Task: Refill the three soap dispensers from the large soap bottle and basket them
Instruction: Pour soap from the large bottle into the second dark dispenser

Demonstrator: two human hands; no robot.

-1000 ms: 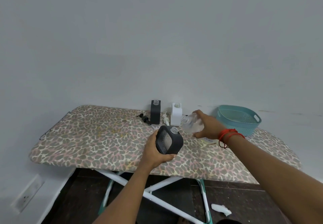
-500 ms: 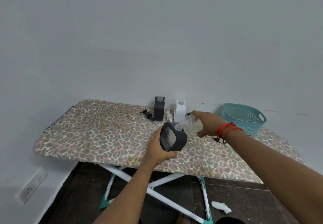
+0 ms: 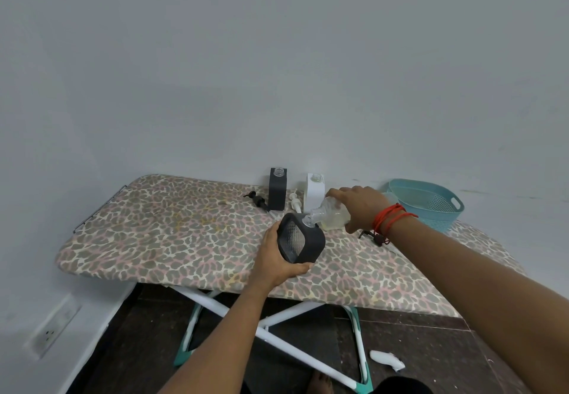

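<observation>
My left hand point(image 3: 277, 258) grips a dark grey square soap dispenser point(image 3: 300, 241), tilted above the leopard-print ironing board point(image 3: 172, 233), its open neck facing up and right. My right hand point(image 3: 361, 207) holds the clear large soap bottle point(image 3: 328, 216) tipped on its side, its mouth touching the dispenser's neck. Two more dispensers stand uncapped at the back: a black one point(image 3: 277, 189) and a white one point(image 3: 314, 192). The teal basket point(image 3: 426, 202) sits at the far right.
Loose pump heads lie on the board: a black one point(image 3: 257, 200), a white one point(image 3: 295, 204), and a dark one point(image 3: 374, 236) under my right wrist. A wall stands right behind the board. A white scrap point(image 3: 386, 359) lies on the dark floor.
The bottle's mouth has moved down onto the dispenser's neck, and both hands have kept their hold. The view has shifted slightly.
</observation>
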